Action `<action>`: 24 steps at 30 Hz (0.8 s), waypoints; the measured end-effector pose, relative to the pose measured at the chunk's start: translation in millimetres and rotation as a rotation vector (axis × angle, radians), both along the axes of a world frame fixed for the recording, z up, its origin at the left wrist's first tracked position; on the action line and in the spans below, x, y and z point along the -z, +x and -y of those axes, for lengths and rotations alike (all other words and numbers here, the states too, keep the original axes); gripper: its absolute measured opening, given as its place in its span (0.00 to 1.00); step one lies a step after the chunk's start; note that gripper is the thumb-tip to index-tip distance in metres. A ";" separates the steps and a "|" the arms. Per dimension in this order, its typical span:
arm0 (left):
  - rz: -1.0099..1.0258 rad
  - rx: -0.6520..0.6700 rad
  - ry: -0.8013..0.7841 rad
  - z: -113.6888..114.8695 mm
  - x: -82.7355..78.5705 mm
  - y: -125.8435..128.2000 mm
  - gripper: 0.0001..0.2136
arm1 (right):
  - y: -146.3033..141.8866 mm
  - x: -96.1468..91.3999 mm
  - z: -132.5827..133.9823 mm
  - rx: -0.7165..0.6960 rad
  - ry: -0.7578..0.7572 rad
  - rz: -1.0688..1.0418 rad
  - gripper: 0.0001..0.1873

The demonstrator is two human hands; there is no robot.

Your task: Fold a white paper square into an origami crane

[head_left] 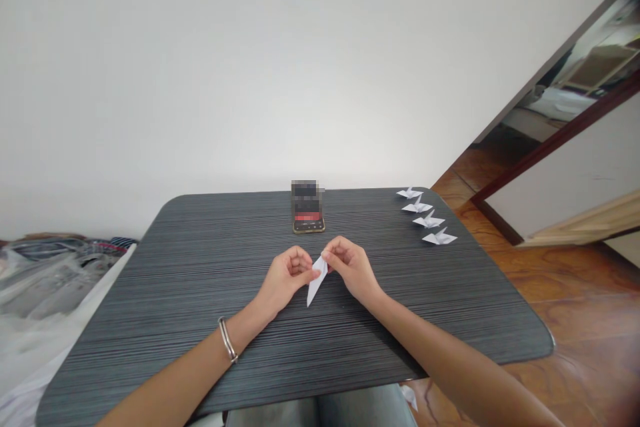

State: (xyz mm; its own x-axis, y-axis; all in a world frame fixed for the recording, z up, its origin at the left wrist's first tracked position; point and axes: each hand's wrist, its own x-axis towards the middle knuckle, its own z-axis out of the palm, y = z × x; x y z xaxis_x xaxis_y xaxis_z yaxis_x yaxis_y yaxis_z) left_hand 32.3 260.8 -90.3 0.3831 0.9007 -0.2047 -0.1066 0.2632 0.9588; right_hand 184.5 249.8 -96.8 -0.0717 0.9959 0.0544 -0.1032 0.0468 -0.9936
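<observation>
A small piece of folded white paper [315,285] is held up over the table between my two hands, its long point hanging toward me. My left hand [291,271] pinches its left side between thumb and fingers. At the upper end of the paper, my right hand [351,267] closes thumb and fingertips on it. Several finished white paper cranes [429,221] stand in a slanting row at the table's right side, apart from my hands.
The dark, wood-grained table [200,293] stands against a white wall [300,67]. A phone [309,225] leans upright near the back edge, its screen partly blurred out. Plastic-covered bundles [45,280] lie left of the table. On the right is a wooden floor [575,313].
</observation>
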 end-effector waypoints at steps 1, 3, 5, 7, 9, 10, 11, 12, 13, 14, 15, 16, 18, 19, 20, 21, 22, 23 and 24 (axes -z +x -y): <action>0.001 0.006 -0.011 -0.1 -0.7 0.1 0.13 | 1.0 0.0 -0.7 -0.005 -0.001 0.012 0.10; 0.002 0.016 -0.027 -0.4 -1.7 0.6 0.14 | 2.0 0.6 -1.8 -0.006 -0.003 0.028 0.10; 0.007 0.016 -0.035 -0.7 -2.1 1.0 0.15 | 2.0 1.6 -2.5 -0.005 -0.008 0.022 0.10; 0.015 0.002 -0.041 -1.3 -1.9 1.0 0.15 | 1.7 2.7 -2.9 0.001 -0.026 -0.022 0.09; 0.023 -0.036 -0.042 -2.3 -1.1 0.3 0.14 | 1.4 4.3 -3.2 -0.007 -0.060 -0.075 0.12; 0.029 -0.060 -0.039 -2.9 -0.6 -0.3 0.13 | 1.4 5.3 -3.2 -0.024 -0.083 -0.087 0.14; 0.035 -0.084 -0.036 -3.4 0.1 -0.8 0.13 | 1.3 6.3 -3.3 -0.053 -0.106 -0.082 0.15; 0.040 -0.103 -0.032 -3.9 0.7 -1.4 0.13 | 1.1 7.4 -3.2 -0.084 -0.125 -0.069 0.15; 0.044 -0.115 -0.029 -4.3 1.3 -1.8 0.13 | 1.0 8.3 -3.1 -0.111 -0.139 -0.058 0.15; 0.046 -0.118 -0.027 -4.5 1.8 -2.1 0.13 | 0.8 9.1 -3.0 -0.129 -0.146 -0.051 0.14; 0.044 -0.116 -0.028 -4.6 2.2 -2.3 0.12 | 0.6 9.6 -2.8 -0.135 -0.143 -0.053 0.14; 0.041 -0.112 -0.031 -4.7 2.4 -2.3 0.12 | 0.4 9.9 -2.7 -0.134 -0.134 -0.061 0.13; 0.039 -0.106 -0.036 -4.4 2.3 -2.0 0.12 | 0.1 9.7 -2.3 -0.117 -0.105 -0.077 0.12; 0.039 -0.104 -0.038 -4.2 2.1 -1.8 0.12 | 0.0 9.3 -2.1 -0.107 -0.088 -0.082 0.13; 0.039 -0.102 -0.038 -3.9 1.7 -1.6 0.11 | -0.1 8.9 -1.9 -0.098 -0.071 -0.086 0.13; 0.037 -0.100 -0.036 -3.6 1.3 -1.4 0.11 | -0.2 8.4 -1.6 -0.092 -0.055 -0.090 0.14; 0.035 -0.099 -0.033 -3.4 0.8 -1.3 0.11 | -0.3 7.9 -1.2 -0.090 -0.042 -0.095 0.14; 0.033 -0.098 -0.027 -3.1 0.3 -1.3 0.11 | -0.5 7.5 -0.8 -0.092 -0.031 -0.101 0.14; 0.032 -0.100 -0.019 -3.0 0.0 -1.4 0.11 | -0.8 7.1 -0.4 -0.099 -0.025 -0.107 0.14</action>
State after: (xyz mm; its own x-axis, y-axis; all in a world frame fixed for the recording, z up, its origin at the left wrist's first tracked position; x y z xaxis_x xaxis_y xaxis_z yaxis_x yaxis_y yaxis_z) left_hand 31.0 263.7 -90.2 0.2981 0.9309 -0.2112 -0.1635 0.2677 0.9495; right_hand 183.7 250.1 -104.0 -0.1645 0.9855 0.0424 -0.2120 0.0067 -0.9772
